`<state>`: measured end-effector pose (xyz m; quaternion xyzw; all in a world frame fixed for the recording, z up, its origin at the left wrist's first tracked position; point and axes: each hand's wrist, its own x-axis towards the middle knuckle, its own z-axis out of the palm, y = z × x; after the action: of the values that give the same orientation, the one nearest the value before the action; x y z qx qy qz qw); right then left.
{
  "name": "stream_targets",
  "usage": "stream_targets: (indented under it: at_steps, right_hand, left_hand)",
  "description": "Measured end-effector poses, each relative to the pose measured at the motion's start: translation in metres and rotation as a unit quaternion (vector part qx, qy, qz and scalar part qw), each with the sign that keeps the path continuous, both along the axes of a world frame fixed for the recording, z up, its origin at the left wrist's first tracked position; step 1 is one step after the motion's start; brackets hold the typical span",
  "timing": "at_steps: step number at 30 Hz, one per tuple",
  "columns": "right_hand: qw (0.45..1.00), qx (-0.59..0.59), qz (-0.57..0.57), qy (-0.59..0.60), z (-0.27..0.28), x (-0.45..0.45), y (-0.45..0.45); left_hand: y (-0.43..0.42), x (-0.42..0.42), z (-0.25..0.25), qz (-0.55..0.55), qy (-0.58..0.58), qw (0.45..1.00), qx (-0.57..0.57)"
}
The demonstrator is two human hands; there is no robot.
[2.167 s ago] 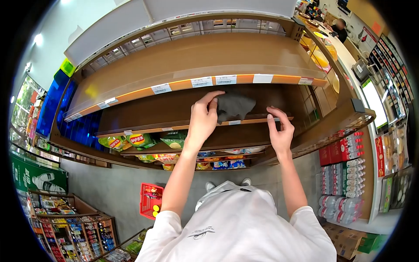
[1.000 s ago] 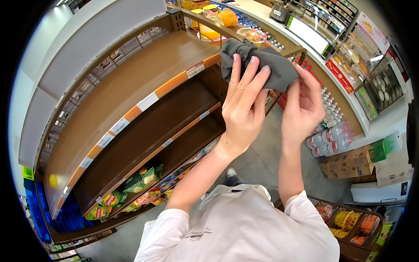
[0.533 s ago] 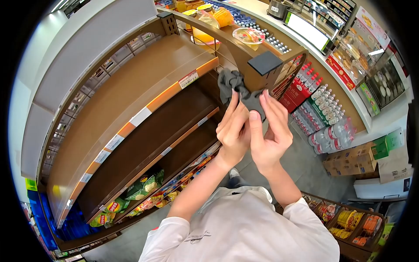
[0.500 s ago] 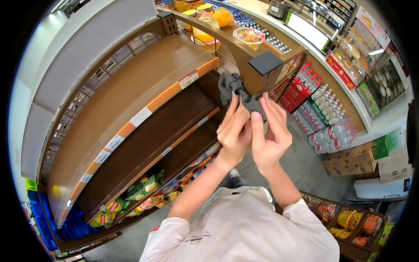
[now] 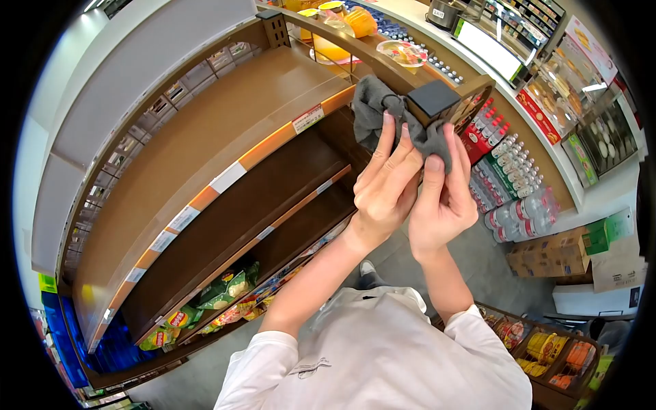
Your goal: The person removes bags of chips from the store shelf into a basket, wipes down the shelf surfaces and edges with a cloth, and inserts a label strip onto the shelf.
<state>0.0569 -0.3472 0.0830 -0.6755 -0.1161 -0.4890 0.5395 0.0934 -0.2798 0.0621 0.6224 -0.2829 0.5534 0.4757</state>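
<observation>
A dark grey cloth point(image 5: 372, 113) is wrapped against the brown upright post at the shelf's end, just below its black square cap point(image 5: 434, 99). My left hand point(image 5: 388, 184) is closed, its fingertips pressing the bunched cloth on the post's left side. On the right side my right hand point(image 5: 445, 205) pinches the cloth's other end between thumb and fingers. Part of the post is hidden behind the cloth and my hands. To the left runs the brown top shelf point(image 5: 205, 130), its front edge carrying an orange strip and price labels point(image 5: 227, 177).
Lower shelves hold green chip bags point(image 5: 229, 287). Behind the post, jelly cups and a lidded bowl point(image 5: 402, 53) stand on another shelf. Packs of water bottles point(image 5: 523, 215) and cardboard boxes point(image 5: 550, 256) line the floor at right. A snack rack point(image 5: 547, 345) stands at lower right.
Both hands and the cloth have moved up and slightly right along the post. More of the cloth now shows, spread out left of the post and up near the cap.
</observation>
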Motion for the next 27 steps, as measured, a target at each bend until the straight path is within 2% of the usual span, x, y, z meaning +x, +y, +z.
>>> stream_targets:
  at_steps: [3, 8, 13, 17, 19, 21, 23, 25, 27]
  right_hand:
    - [0.999, -0.002, -0.017, 0.03, -0.027, -0.008, -0.001]
    - [0.995, -0.026, -0.005, 0.1, -0.079, -0.019, -0.007]
    - [0.988, -0.015, 0.008, 0.151, -0.112, -0.025, -0.005]
    - [0.979, -0.01, 0.022, 0.203, -0.113, -0.031, -0.011]
    - [0.975, -0.014, 0.04, 0.216, -0.1, -0.039, -0.017]
    - [0.972, -0.016, 0.056, 0.228, -0.078, -0.045, -0.018]
    - [0.99, -0.049, 0.048, 0.127, -0.053, -0.05, -0.019]
    - [0.994, -0.059, 0.044, 0.079, -0.029, -0.048, -0.025]
    - [0.996, -0.087, 0.002, -0.037, -0.009, -0.04, -0.035]
  left_hand:
    - [0.002, -0.002, -0.031, -0.006, 0.013, 1.0, 0.009]
    - [0.004, -0.02, -0.096, -0.024, 0.105, 0.994, 0.016]
    - [0.006, -0.029, -0.126, -0.016, 0.141, 0.99, 0.015]
    - [0.015, -0.037, -0.136, -0.006, 0.161, 0.986, 0.031]
    - [0.021, -0.046, -0.117, -0.036, 0.192, 0.98, 0.02]
    - [0.021, -0.056, -0.095, -0.015, 0.16, 0.987, 0.019]
    - [0.021, -0.06, -0.07, 0.005, 0.128, 0.992, 0.018]
    - [0.022, -0.055, -0.038, 0.023, 0.027, 0.998, 0.058]
    - [0.024, -0.043, -0.001, 0.015, -0.05, 0.994, 0.095]
